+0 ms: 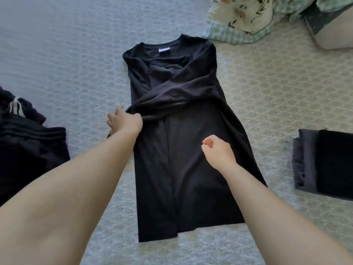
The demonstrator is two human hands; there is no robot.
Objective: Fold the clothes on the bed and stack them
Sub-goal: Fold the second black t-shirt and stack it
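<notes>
A black long-sleeved garment (191, 169) lies flat on the bed (66, 64), neck away from me, both sleeves crossed over its chest. My left hand (124, 122) grips the end of one sleeve at the garment's left edge. Over the middle of the garment hovers my right hand (217, 150), fingers curled into a loose fist with nothing in it. A stack of folded dark clothes (324, 165) sits at the right.
A pile of unfolded black clothes with a white drawstring (24, 142) lies at the left edge. A floral and checked cloth (244, 18) lies at the top right, beside another person's bare knee (332, 33).
</notes>
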